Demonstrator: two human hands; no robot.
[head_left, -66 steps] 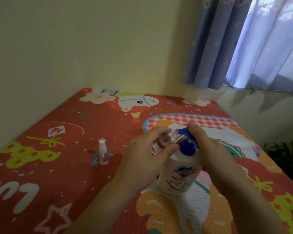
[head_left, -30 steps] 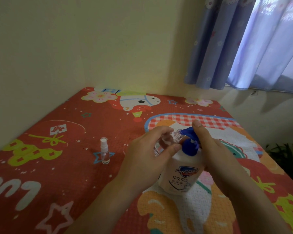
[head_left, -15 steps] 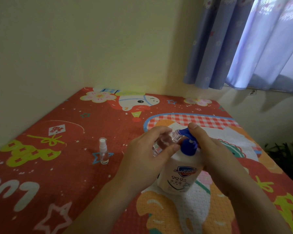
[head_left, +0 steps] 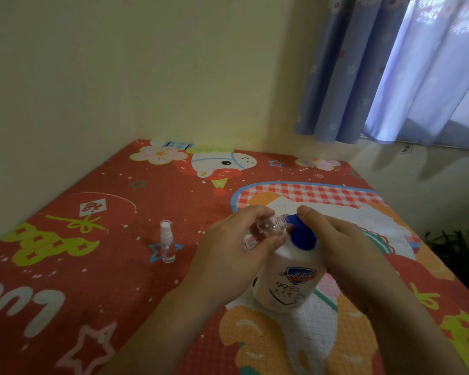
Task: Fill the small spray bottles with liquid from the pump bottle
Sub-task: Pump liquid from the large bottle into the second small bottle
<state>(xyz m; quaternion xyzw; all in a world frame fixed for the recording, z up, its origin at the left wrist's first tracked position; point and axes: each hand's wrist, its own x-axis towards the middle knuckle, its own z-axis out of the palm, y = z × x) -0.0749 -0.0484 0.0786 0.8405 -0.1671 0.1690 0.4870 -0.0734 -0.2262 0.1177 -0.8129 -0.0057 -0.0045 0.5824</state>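
Note:
A white pump bottle (head_left: 289, 282) with a blue pump head (head_left: 301, 236) stands on the red patterned mat (head_left: 92, 280). My left hand (head_left: 228, 255) grips a small clear spray bottle (head_left: 268, 228), uncapped and tilted, with its open neck right at the blue nozzle. My right hand (head_left: 336, 244) lies over the pump head, thumb on top of it. A second small spray bottle (head_left: 167, 243), with its cap on, stands upright to the left, apart from both hands.
The mat runs into a corner of yellow walls at the back and left. Blue curtains (head_left: 390, 71) hang at the upper right. A dark green plant (head_left: 460, 255) shows past the mat's right edge.
Both hands stay at the pump bottle. The right thumb and pump head shift slightly up and down between frames. The capped bottle on the left has not moved.

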